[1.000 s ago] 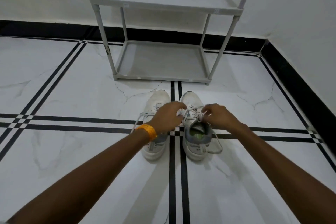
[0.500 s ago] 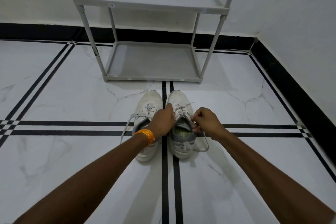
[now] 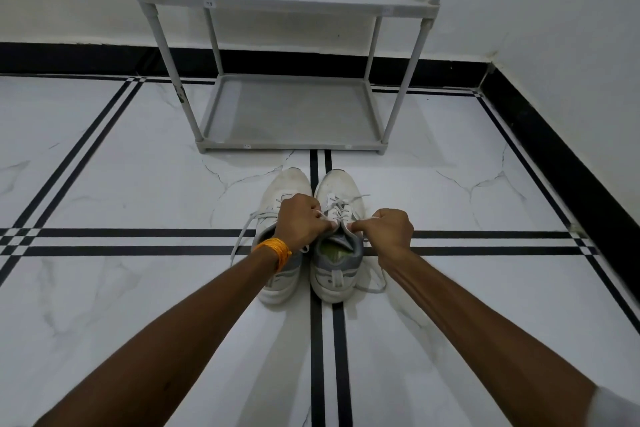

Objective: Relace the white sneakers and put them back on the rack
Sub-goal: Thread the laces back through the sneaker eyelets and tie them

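- 2 white sneakers on the marble floor, side by side, toes toward the rack. Close in front of it, not touching.
- Right sneaker is the one being worked. Left sneaker is partly hidden under the left wrist.
- Left hand is curled into a fist, fingertips pinching something white at the top eyelets of the right sneaker. Looks like the lace; can't tell which end.
- Right hand is also closed, thumb and forefinger pinching at the tongue edge, nearly meeting the left fingertips.
- Orange band on the left wrist.
- Loose lace loops trail on the floor on the outer side of each shoe, so neither looks tied.
- Step in hand, my read: lacing stage on the right sneaker, upper eyelets. Racking not started; both shelves visible in frame hold nothing.
- Next move likely needs: pull both lace ends evenly to take up slack, keep the tongue centred, then tie.
- Left sneaker's lacing state is mostly hidden; check it before lifting the pair.
- Bottom shelf is nearest, straight ahead.
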